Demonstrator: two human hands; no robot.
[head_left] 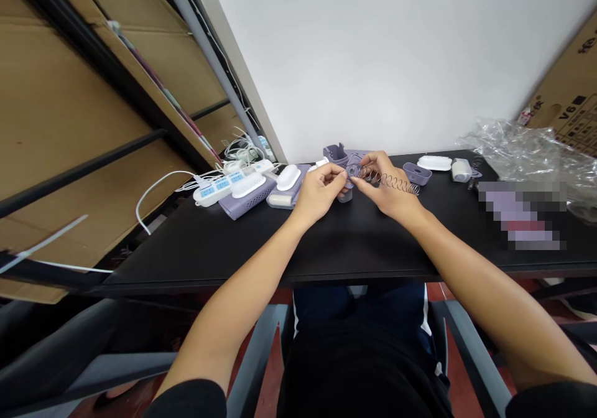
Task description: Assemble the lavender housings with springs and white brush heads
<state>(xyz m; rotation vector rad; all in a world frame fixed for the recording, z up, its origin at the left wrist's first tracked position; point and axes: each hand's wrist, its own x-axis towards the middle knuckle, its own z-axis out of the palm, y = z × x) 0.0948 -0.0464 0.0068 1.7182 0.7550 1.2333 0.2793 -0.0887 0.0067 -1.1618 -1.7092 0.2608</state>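
Observation:
Both my hands meet above the middle of the black table. My left hand is closed, pinching a small purple round part between thumb and fingers. My right hand is closed too, its fingertips at a long metal coil spring. One end of the spring meets the purple round part, and the rest trails across the back of my right hand. Below the fingers shows a clear, cup-like piece; whether it is joined to the purple part I cannot tell. Behind my hands sits a purple housing.
On the left lie a white power strip with cables and purple cases with white brush-like tops. To the right are a purple oval shell, a white oval piece and clear plastic wrap. A white wall rises behind the table.

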